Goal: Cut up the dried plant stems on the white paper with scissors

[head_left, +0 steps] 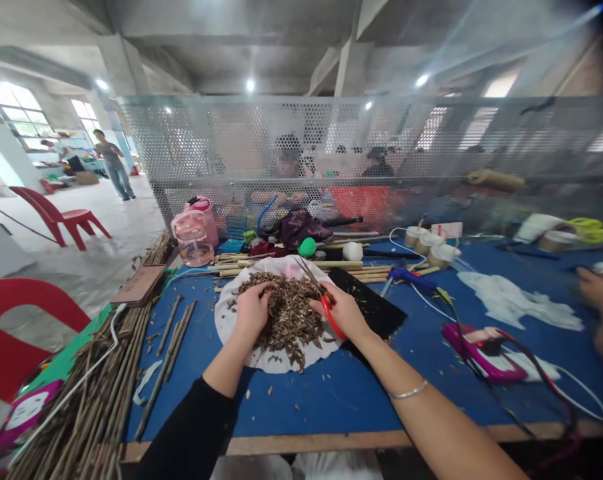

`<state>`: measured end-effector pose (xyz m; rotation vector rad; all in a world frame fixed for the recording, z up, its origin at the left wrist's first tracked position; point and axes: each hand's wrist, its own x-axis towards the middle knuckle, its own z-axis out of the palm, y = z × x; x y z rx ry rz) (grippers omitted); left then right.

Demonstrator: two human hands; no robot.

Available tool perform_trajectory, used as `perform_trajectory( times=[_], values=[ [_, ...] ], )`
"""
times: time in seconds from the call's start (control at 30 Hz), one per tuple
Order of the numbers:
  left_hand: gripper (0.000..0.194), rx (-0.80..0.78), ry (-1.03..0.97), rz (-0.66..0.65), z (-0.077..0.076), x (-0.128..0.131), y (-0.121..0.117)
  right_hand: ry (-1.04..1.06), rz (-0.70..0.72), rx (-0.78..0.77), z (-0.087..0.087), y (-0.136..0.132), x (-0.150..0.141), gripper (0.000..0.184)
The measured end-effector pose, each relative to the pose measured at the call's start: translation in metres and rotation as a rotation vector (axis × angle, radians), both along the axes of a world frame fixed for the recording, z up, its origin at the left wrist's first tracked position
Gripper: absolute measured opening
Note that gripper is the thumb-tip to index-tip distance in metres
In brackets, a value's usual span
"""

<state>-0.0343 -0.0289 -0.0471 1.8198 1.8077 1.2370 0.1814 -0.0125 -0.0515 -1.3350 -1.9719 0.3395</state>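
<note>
A round white cloth (226, 323) lies on the blue table, heaped with brown dried plant bits (291, 313). My left hand (252, 310) is at the left side of the heap, its fingers curled inward and closed. Whatever is between those fingertips, if anything, is hidden. On the heap's right side, my right hand (344, 312) is closed around scissors (334, 319) with red handles. Their blades point away and to the left, over the far part of the heap. A black sheet (376, 307) lies partly under the cloth's right side.
Bundled sticks (91, 393) line the left edge. A blue glue gun (411, 275), a magenta device (486, 357) and cables are to the right. Pink bottles (194, 237) stand before a perforated screen (221, 153). Another person's hand (598, 290) is at far right.
</note>
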Motion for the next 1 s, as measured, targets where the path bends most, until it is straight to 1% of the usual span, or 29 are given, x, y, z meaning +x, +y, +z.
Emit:
perform_trajectory(
  times=[0.13, 0.2, 0.3, 0.37, 0.4, 0.43, 0.5, 0.53, 0.57, 0.63, 0.7, 0.77, 0.83, 0.93, 1.0],
  values=[
    [0.034, 0.025, 0.122, -0.034, -0.004, -0.001, 0.0, 0.042, 0.023, -0.013, 0.0, -0.003, -0.001, 0.05],
    [0.037, 0.03, 0.177, -0.049, -0.003, -0.001, -0.002, 0.058, 0.031, -0.011, -0.001, -0.003, -0.002, 0.052],
    [0.036, 0.061, 0.269, -0.028, 0.005, 0.004, -0.011, 0.06, 0.039, -0.004, -0.003, -0.003, -0.003, 0.055],
    [0.037, 0.102, 0.344, -0.002, 0.012, 0.013, -0.018, 0.062, 0.052, -0.001, -0.004, -0.002, -0.003, 0.055],
    [0.038, 0.116, 0.383, -0.006, 0.014, 0.019, -0.021, 0.068, 0.061, -0.003, -0.005, -0.001, -0.002, 0.054],
    [0.038, 0.108, 0.42, -0.039, 0.016, 0.025, -0.024, 0.077, 0.069, -0.007, -0.006, 0.0, -0.002, 0.054],
    [0.032, 0.014, 0.498, -0.202, 0.016, 0.038, -0.026, 0.093, 0.082, -0.013, -0.008, 0.001, 0.0, 0.053],
    [0.033, -0.048, 0.535, -0.249, 0.015, 0.044, -0.025, 0.096, 0.084, -0.013, -0.008, 0.002, 0.0, 0.053],
    [0.037, -0.101, 0.57, -0.254, 0.013, 0.048, -0.024, 0.093, 0.087, -0.013, -0.009, 0.003, 0.001, 0.052],
    [0.037, -0.171, 0.642, -0.251, 0.008, 0.055, -0.02, 0.078, 0.088, -0.013, -0.011, 0.005, 0.001, 0.051],
    [0.027, -0.194, 0.686, -0.251, 0.004, 0.057, -0.017, 0.058, 0.087, -0.012, -0.012, 0.005, 0.001, 0.05],
    [0.021, -0.194, 0.672, -0.258, 0.003, 0.057, -0.016, 0.043, 0.092, -0.005, -0.013, 0.005, 0.001, 0.05],
    [0.022, -0.176, 0.582, -0.267, 0.003, 0.053, -0.016, 0.043, 0.101, 0.004, -0.012, 0.004, 0.0, 0.05],
    [0.02, -0.095, 0.324, -0.255, 0.005, 0.041, -0.014, 0.054, 0.122, -0.007, -0.009, 0.001, 0.0, 0.052],
    [0.02, -0.039, 0.09, -0.183, 0.005, 0.031, -0.011, 0.056, 0.13, -0.017, -0.006, -0.001, -0.001, 0.053]
  ],
)
